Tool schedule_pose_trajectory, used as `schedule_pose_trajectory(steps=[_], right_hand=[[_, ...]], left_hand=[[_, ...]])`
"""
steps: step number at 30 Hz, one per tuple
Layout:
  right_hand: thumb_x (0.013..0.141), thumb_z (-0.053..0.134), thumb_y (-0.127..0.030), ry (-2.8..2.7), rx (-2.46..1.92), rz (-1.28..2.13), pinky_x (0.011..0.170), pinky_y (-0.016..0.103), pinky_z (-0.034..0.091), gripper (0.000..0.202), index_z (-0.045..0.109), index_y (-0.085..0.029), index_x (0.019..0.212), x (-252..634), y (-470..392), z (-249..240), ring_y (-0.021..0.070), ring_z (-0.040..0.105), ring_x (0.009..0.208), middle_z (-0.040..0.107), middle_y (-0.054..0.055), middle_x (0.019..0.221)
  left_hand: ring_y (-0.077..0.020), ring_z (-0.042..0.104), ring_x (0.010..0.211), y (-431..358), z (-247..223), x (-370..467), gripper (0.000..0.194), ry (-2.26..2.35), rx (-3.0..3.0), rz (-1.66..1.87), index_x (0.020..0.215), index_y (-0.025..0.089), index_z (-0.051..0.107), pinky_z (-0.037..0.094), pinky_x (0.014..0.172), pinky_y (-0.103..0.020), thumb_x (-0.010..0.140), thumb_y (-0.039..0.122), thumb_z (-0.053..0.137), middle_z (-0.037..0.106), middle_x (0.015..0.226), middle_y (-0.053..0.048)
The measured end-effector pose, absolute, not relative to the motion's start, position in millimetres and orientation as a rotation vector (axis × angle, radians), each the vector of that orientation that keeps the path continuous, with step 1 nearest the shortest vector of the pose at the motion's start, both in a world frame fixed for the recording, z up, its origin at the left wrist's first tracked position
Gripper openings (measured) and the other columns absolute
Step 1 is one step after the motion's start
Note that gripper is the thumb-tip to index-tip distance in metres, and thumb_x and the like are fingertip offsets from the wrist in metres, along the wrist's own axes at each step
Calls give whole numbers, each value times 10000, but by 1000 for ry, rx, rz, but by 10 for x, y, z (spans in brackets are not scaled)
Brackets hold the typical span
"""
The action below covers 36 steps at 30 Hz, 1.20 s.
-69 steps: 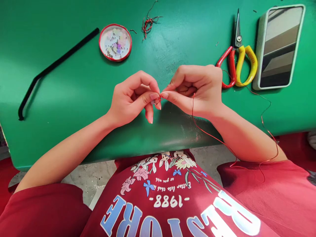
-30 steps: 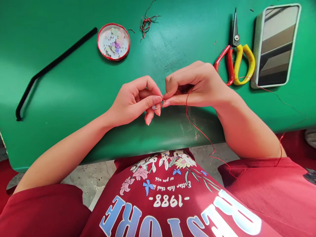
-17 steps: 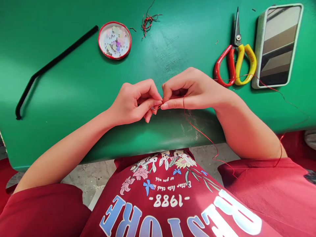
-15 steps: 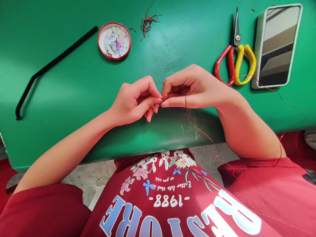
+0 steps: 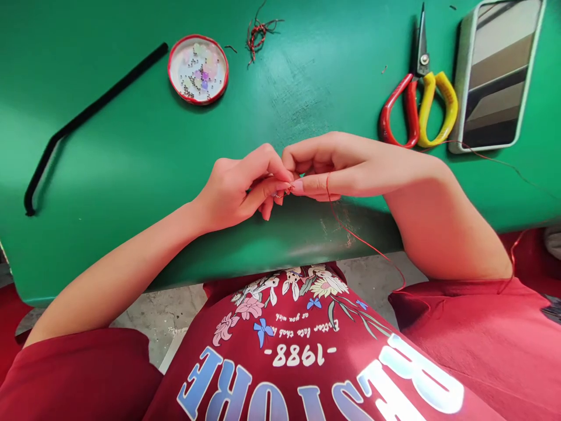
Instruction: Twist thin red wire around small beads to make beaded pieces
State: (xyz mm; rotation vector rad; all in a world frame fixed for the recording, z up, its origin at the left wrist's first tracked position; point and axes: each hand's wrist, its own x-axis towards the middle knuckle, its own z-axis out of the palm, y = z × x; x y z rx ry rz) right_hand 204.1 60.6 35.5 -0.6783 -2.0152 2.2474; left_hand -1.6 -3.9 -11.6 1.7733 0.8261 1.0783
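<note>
Close to the table's near edge, my left hand (image 5: 248, 190) and my right hand (image 5: 337, 166) meet with fingertips touching. My left thumb and forefinger pinch a small piece of red cord with a few tiny beads, mostly covered by the fingers. My right thumb and fingertips close on the same spot from the other side. A thin red cord (image 5: 362, 240) crosses my right thumb and trails down over the table edge to the sleeve. Another stretch of cord runs behind my right wrist toward the phone.
A red-rimmed lid (image 5: 176, 88) holding beads lies at the upper left, beside a bent black rod (image 5: 96, 105). Tangled cord scraps (image 5: 258, 38) lie at the back. Scissors (image 5: 423, 88) with red and yellow handles and a phone (image 5: 497, 76) are at the right on the green table (image 5: 109, 251).
My right hand has rolled and sits slightly lower, its wrist raised more. The cord now drapes over my right thumb. Objects on the table appear shifted slightly as the view moved.
</note>
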Motion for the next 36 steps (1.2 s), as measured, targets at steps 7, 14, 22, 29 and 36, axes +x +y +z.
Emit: schedule_pose_trajectory(steps=[7,14,22,29,36], right_hand=[[869,768,-424,-1536,-693,2584,348,147,167,356,511,-182,823,1992,551,305,-13,252,408,486,-92,623],[839,772,-226,-1316,-800,2534,304,132,105,269,511,-187,790,1917,469,261,-12,152,354,323,-146,499],[819,746,-183,-1372,-915,2258,305,165,134,243,514,-189,744,1877,426,280,7,167,363,298,-150,458],[780,820,-508,-1595,-996,1806,387,204,226,448,497,-204,721,1806,360,268,41,314,456,401,-93,510],[822,763,-528,-1790,-1075,1261,458,242,254,429,493,-215,703,1772,277,176,59,314,498,423,-70,562]], left_hand=[[-99,683,472,-75,-117,-29,238,847,1714,1118,875,252,623,511,376,-203,971,466,583,716,698,61],[-82,673,479,-73,-82,-56,209,870,1751,1218,849,255,608,497,376,-192,987,409,575,704,701,58],[-90,663,468,-105,-90,2,223,1006,1763,1292,854,249,569,499,399,-203,980,433,581,647,616,66],[-91,663,486,-146,-98,64,233,1094,1687,1284,893,241,526,478,404,-209,996,450,545,662,644,54],[-70,621,440,-129,-108,76,260,1064,1560,1279,853,223,484,442,375,-196,987,429,572,678,660,52]])
